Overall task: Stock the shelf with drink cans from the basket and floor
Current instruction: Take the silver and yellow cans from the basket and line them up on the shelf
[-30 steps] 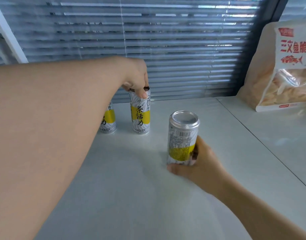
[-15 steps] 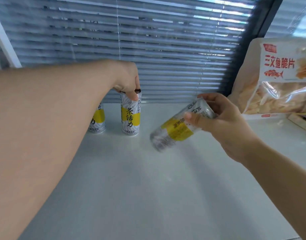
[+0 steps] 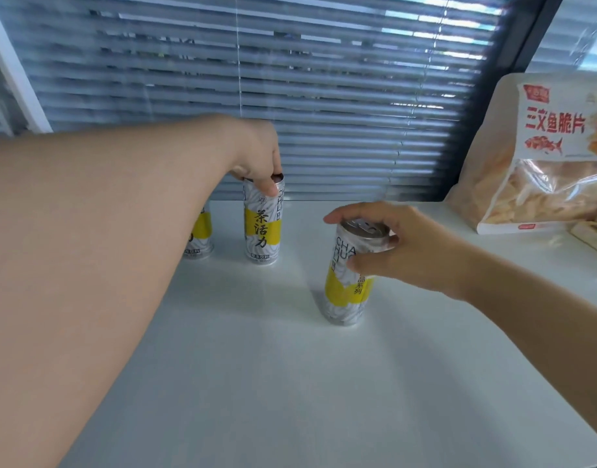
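Note:
Three slim white-and-yellow drink cans stand on the white shelf top [image 3: 256,383]. My left hand [image 3: 256,157] grips the rim of the middle can [image 3: 261,228] from above. Behind my left forearm a second can [image 3: 199,236] is partly hidden. My right hand [image 3: 402,248] holds the third can [image 3: 347,285] near its top, fingers curled round the rim; this can stands upright on the shelf, in front and to the right of the others.
A large snack bag [image 3: 543,157] with red lettering leans at the back right. Closed window blinds [image 3: 290,79] run along the rear of the shelf. A seam [image 3: 594,298] in the surface lies to the right.
My right hand has turned its can from upside down, through a tilt, to upright and set it on the shelf. My left hand stays on the middle can.

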Demonstrator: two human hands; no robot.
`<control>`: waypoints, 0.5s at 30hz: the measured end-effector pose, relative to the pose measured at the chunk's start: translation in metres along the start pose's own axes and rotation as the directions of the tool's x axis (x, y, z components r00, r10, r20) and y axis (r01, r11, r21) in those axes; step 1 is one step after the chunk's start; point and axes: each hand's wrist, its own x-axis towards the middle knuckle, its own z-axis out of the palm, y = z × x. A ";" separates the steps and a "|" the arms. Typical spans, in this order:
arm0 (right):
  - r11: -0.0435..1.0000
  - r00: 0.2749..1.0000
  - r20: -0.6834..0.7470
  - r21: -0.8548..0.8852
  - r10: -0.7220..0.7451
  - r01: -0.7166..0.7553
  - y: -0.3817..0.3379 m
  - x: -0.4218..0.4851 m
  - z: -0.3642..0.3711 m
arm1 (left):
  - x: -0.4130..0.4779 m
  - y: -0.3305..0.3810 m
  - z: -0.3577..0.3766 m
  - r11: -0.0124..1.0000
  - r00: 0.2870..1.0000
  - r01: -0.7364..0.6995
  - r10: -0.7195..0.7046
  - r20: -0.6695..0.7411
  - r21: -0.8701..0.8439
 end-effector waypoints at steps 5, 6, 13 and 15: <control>0.996 0.991 -0.115 0.052 0.073 -0.067 0.008 -0.006 0.006 | 0.001 0.001 0.000 1.000 1.000 0.002 -0.002 0.005 0.001; 0.993 0.991 -0.087 0.068 0.099 -0.094 0.011 -0.007 0.006 | 0.002 0.001 0.000 1.000 1.000 0.004 -0.004 0.009 -0.003; 0.973 0.936 -0.271 0.098 0.226 -0.207 0.036 -0.021 0.038 | 0.004 0.000 0.000 0.998 1.000 0.024 -0.024 0.015 -0.063; 0.967 0.908 -0.333 0.080 0.253 -0.240 0.041 -0.024 0.054 | 0.004 0.000 0.000 0.997 1.000 0.029 -0.028 0.011 -0.067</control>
